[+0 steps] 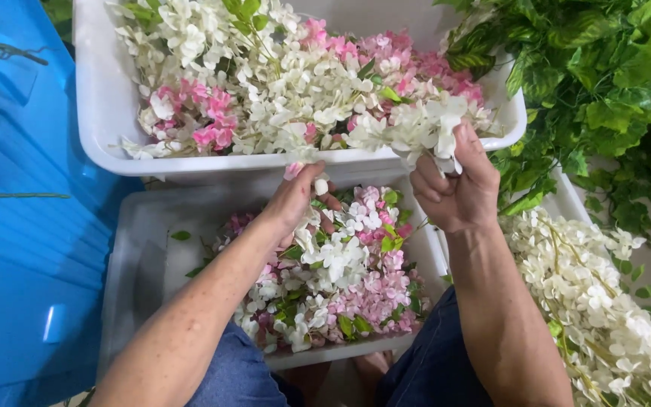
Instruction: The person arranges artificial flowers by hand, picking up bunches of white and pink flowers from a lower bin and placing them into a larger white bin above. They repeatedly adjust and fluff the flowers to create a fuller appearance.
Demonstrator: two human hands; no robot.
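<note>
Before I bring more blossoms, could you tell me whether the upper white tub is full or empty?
Full: the upper white tub is heaped to its rim with white and pink flowers.

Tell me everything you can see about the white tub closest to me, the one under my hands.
The near white plastic rectangular tub sits low between the person's knees, partly tucked under the rim of the fuller far white tub. It looks smooth and slightly translucent. Its left part is nearly bare apart from a few loose green leaves; the middle and right hold a heap of pink and white artificial blossoms. The left hand hovers above it.
</note>
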